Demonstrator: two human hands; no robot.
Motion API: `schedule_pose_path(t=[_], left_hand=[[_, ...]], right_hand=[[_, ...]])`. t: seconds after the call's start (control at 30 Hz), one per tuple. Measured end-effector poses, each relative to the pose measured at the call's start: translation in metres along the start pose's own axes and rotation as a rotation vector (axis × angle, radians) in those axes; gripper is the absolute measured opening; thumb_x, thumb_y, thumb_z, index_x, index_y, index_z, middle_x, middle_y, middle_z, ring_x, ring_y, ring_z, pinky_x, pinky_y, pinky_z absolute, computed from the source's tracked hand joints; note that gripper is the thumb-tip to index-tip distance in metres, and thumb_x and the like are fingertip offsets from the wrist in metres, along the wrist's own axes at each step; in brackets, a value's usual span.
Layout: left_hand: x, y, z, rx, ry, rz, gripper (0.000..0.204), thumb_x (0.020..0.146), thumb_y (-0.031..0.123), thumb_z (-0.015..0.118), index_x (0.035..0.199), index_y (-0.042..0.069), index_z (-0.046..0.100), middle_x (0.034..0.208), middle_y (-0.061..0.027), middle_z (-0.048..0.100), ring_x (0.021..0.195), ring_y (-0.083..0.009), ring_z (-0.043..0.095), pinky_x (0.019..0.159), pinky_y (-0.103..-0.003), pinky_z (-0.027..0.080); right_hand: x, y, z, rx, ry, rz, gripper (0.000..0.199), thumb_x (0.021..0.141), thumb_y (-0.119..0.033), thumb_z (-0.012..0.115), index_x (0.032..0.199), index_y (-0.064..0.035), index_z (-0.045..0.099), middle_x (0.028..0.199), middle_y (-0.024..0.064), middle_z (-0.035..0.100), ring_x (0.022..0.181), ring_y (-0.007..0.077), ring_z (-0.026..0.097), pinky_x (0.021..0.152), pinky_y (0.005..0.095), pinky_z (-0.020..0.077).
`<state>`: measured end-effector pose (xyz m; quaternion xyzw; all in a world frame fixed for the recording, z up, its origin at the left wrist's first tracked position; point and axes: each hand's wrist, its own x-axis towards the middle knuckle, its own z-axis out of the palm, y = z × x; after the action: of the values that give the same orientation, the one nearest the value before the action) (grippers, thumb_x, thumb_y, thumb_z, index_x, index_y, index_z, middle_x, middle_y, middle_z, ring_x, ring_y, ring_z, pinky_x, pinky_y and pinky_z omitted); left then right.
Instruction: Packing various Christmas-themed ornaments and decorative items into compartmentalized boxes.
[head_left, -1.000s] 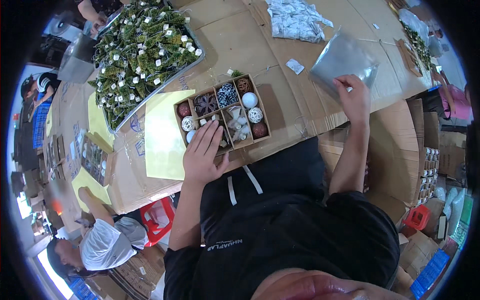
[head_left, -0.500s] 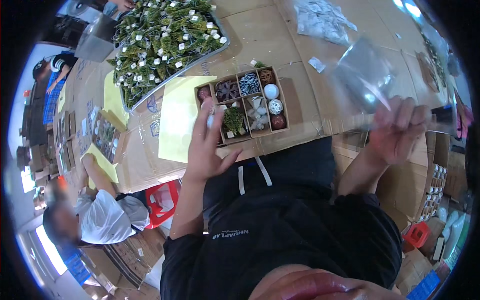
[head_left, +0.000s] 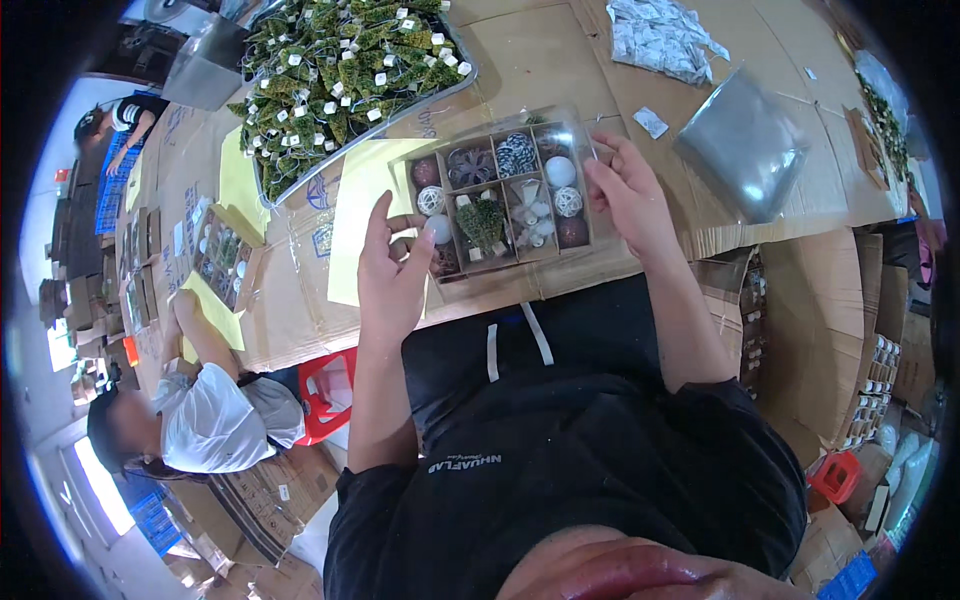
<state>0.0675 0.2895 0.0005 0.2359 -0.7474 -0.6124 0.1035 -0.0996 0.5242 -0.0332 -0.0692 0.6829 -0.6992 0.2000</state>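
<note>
At the centre of the frame, slightly above the middle, a brown cardboard box divided into compartments (head_left: 500, 205) sits on the cardboard-covered table (head_left: 540, 60), filled with small white, dark red and patterned ornament balls and a little green tree. A clear plastic lid (head_left: 560, 130) lies over its top. The left hand (head_left: 392, 270) is at the box's left edge, fingers loosely spread, forefinger and thumb touching a white ball there. The right hand (head_left: 628, 190) is at the box's right edge, fingers partly curled against the lid's corner. In the upper left a metal tray of green sprigs with white tags (head_left: 350, 70) stands. A clear plastic bag (head_left: 745, 150) lies to the right.
</note>
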Motion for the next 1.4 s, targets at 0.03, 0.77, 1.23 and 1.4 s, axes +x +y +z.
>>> schedule_pose_path(t=[0.03,0.77,1.23,1.4], left_hand=[[0.002,-0.002,0.002,0.071,0.053,0.047,0.067,0.095,0.011,0.063,0.150,-0.005,0.028,0.111,-0.0149,0.062,0.076,-0.0131,0.063,0.062,-0.026,0.052],[0.030,-0.031,-0.006,0.487,0.012,-0.162,0.048,0.098,0.038,0.057,0.121,-0.004,0.062,0.100,-0.0224,0.071,0.089,-0.0333,0.069,0.081,-0.040,0.053],[0.037,-0.044,-0.012,0.223,-0.010,-0.258,0.046,0.091,0.039,0.069,0.099,-0.007,0.070,0.081,-0.0102,0.068,0.068,-0.0159,0.061,0.066,-0.031,0.049],[0.023,-0.030,-0.014,-0.314,-0.017,-0.256,0.039,0.094,0.036,0.067,0.107,-0.001,0.066,0.085,-0.0039,0.067,0.073,-0.0101,0.059,0.064,-0.026,0.047]], right_hand=[[0.005,0.006,0.000,-0.001,-0.003,-0.001,0.039,0.098,-0.016,0.062,0.131,0.0003,0.051,0.079,0.0023,0.058,0.068,0.0081,0.053,0.060,0.0251,0.0442],[0.009,0.039,-0.005,-0.431,-0.047,-0.071,0.041,0.095,-0.033,0.066,0.115,0.0037,0.062,0.088,0.0141,0.069,0.077,0.0205,0.065,0.073,0.0341,0.0516],[0.015,0.047,-0.007,-0.051,-0.083,0.152,0.033,0.094,-0.031,0.068,0.101,0.0018,0.067,0.082,0.0001,0.063,0.071,0.0068,0.052,0.062,0.0244,0.0427],[-0.007,0.000,-0.003,0.216,-0.101,0.114,0.032,0.096,-0.024,0.063,0.111,0.0043,0.063,0.093,0.0032,0.065,0.081,0.0097,0.060,0.070,0.0247,0.0477]])
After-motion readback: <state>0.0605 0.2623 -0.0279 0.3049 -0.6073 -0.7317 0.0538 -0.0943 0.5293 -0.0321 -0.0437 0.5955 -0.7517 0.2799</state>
